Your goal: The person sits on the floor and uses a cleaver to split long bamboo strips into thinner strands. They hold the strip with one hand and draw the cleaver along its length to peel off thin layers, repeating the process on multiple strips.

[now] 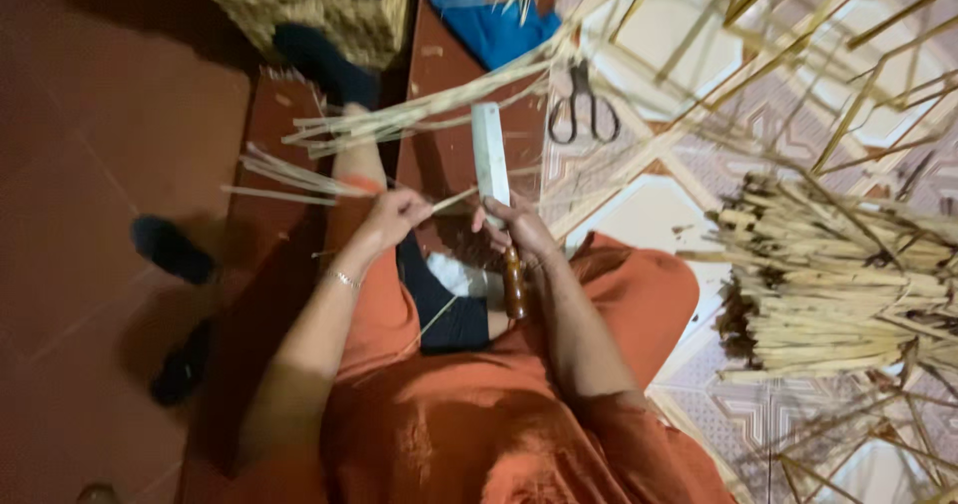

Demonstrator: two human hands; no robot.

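My left hand (pixel 391 217) pinches a thin pale bamboo strip (pixel 451 201) that runs right to the knife. My right hand (pixel 519 227) grips a large knife with a broad pale blade (pixel 489 155) and a brown wooden handle (pixel 514 286); the blade points away from me. More split strips (pixel 284 177) fan out to the left of my left hand. A longer bunch of strips (pixel 419 110) lies across above both hands. I sit in orange clothes (pixel 449 414) with one leg stretched forward.
A thick bundle of cut bamboo sticks (pixel 838 284) lies at the right on a patterned mat. Black scissors (pixel 584 105) and a blue cloth (pixel 489 20) lie ahead. A woven basket (pixel 329 5) stands at the top. Dark slippers (pixel 172 250) lie at the left on the red floor.
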